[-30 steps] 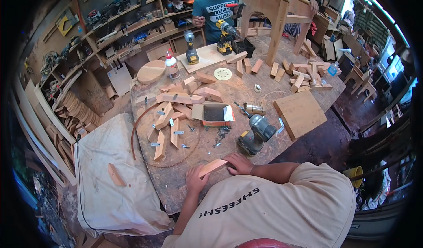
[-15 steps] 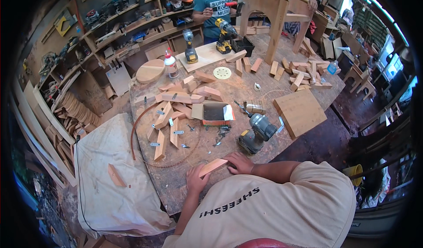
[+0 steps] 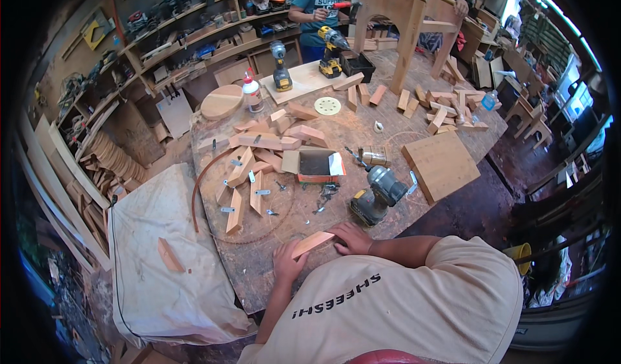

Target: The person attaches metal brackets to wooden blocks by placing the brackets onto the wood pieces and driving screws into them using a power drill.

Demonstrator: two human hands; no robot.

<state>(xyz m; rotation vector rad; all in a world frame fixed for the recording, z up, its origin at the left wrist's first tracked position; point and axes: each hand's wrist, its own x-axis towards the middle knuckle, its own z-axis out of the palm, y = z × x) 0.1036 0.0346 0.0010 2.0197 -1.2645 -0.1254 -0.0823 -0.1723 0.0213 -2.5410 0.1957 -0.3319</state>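
At the near edge of the workbench (image 3: pixel 259 270), a short wooden block (image 3: pixel 313 243) with angled ends lies between my hands. My left hand (image 3: pixel 285 260) closes on its left end. My right hand (image 3: pixel 351 238) is at the other end, its fingers bent against the wood. Just beyond the right hand, a cordless impact driver (image 3: pixel 378 196) rests on the bench. Ahead and left are several angled wooden blocks (image 3: pixel 240 167), some with small metal brackets (image 3: pixel 261 192) on them. An open cardboard box (image 3: pixel 315 165) sits beyond, dark inside.
A square wooden board (image 3: pixel 441 163) lies at the right edge. Farther back stand a glue bottle (image 3: pixel 253 96), two more drivers (image 3: pixel 281 70) and a wooden frame (image 3: pixel 402 34). A co-worker (image 3: pixel 317 8) holds a red-handled tool there. Left is a cloth-covered surface (image 3: pixel 174 215).
My hands and the block between them hold the same place. At the back, the co-worker's hand has shifted right toward the red-handled tool.
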